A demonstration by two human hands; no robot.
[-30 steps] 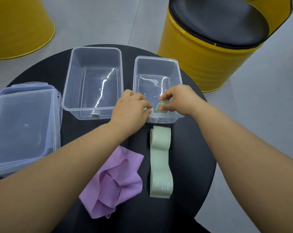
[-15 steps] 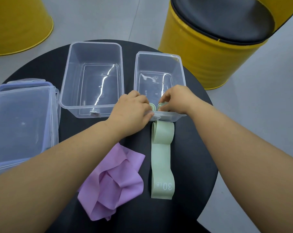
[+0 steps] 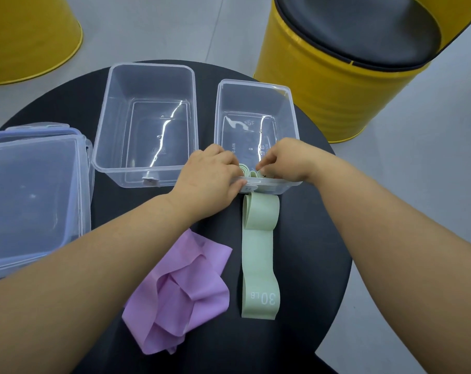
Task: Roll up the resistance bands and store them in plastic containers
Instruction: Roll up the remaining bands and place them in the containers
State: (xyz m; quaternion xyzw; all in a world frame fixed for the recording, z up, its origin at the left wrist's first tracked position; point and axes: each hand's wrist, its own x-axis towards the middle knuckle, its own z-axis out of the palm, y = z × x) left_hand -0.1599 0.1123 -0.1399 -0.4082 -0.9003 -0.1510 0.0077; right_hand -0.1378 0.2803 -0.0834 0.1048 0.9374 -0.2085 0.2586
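A rolled pale green band sits inside the near end of the small clear container. My left hand and my right hand both pinch this roll from either side, fingers curled over the container's near rim. A second green band, marked 30 LB, lies flat on the black round table just in front of that container. A crumpled purple band lies to its left.
A larger clear container stands to the left of the small one. Stacked clear lids lie at the table's left edge. Yellow drum stools stand on the floor at the back right and back left.
Both hands have lowered the green roll deeper into the small container's near end. The view has shifted slightly.
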